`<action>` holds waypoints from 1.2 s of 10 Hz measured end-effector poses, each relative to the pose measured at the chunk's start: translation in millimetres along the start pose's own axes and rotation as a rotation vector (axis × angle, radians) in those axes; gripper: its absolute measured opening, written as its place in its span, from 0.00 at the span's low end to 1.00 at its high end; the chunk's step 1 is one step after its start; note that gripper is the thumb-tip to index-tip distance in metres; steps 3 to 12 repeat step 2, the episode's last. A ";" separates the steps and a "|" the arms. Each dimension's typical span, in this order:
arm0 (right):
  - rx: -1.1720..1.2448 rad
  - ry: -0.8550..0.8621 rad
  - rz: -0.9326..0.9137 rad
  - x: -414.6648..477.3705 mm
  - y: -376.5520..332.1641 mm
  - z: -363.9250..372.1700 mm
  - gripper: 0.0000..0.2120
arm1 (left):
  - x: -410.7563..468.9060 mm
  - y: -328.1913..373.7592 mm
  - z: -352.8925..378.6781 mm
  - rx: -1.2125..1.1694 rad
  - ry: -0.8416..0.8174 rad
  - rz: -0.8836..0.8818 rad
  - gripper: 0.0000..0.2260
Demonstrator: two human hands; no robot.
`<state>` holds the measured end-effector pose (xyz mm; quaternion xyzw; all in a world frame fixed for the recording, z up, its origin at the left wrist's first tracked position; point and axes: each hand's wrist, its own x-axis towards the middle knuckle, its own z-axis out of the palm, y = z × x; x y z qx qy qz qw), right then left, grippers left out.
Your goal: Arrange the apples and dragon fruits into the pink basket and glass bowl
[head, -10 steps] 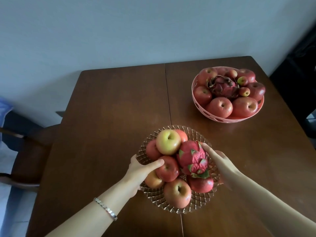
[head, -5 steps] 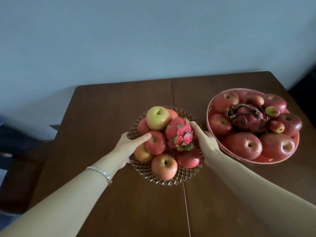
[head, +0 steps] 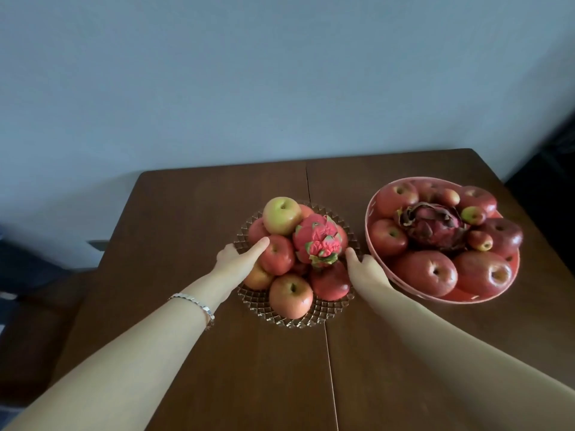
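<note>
A cut-glass bowl (head: pixel 314 320) stands mid-table, heaped with several apples and a bright pink dragon fruit (head: pixel 317 241); a yellow-green apple (head: pixel 281 215) tops the pile. My left hand (head: pixel 238 259) grips the bowl's left rim, its thumb lying over a red apple (head: pixel 278 255). My right hand (head: pixel 365 269) grips the right rim. Just to the right, a pink basket (head: pixel 373 244) holds several red apples, small fruits and a darker dragon fruit (head: pixel 434 227).
The dark wooden table (head: pixel 174 219) has a seam running down its middle and stands against a pale wall. A dark chair (head: pixel 37 306) is at the table's left side. A dark object fills the far right edge.
The glass bowl, held by both hands, has slid away from me toward the table's middle and now sits close beside the pink basket. My view has tilted up.
</note>
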<state>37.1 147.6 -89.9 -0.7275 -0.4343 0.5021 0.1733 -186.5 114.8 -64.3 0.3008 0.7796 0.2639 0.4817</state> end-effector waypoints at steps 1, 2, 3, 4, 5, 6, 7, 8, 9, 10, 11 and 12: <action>-0.413 -0.104 -0.095 -16.9 3.0 -14.2 0.13 | -23.7 7.5 -0.2 0.328 0.194 0.127 0.27; -0.664 -0.169 -0.159 -39.8 3.2 -29.8 0.10 | -59.6 21.7 -2.6 0.532 0.305 0.298 0.10; -0.664 -0.169 -0.159 -39.8 3.2 -29.8 0.10 | -59.6 21.7 -2.6 0.532 0.305 0.298 0.10; -0.664 -0.169 -0.159 -39.8 3.2 -29.8 0.10 | -59.6 21.7 -2.6 0.532 0.305 0.298 0.10; -0.664 -0.169 -0.159 -39.8 3.2 -29.8 0.10 | -59.6 21.7 -2.6 0.532 0.305 0.298 0.10; -0.664 -0.169 -0.159 -39.8 3.2 -29.8 0.10 | -59.6 21.7 -2.6 0.532 0.305 0.298 0.10; -0.664 -0.169 -0.159 -39.8 3.2 -29.8 0.10 | -59.6 21.7 -2.6 0.532 0.305 0.298 0.10; -0.664 -0.169 -0.159 -39.8 3.2 -29.8 0.10 | -59.6 21.7 -2.6 0.532 0.305 0.298 0.10; -0.664 -0.169 -0.159 -39.8 3.2 -29.8 0.10 | -59.6 21.7 -2.6 0.532 0.305 0.298 0.10; -0.664 -0.169 -0.159 -39.8 3.2 -29.8 0.10 | -59.6 21.7 -2.6 0.532 0.305 0.298 0.10; -0.664 -0.169 -0.159 -39.8 3.2 -29.8 0.10 | -59.6 21.7 -2.6 0.532 0.305 0.298 0.10; -0.664 -0.169 -0.159 -39.8 3.2 -29.8 0.10 | -59.6 21.7 -2.6 0.532 0.305 0.298 0.10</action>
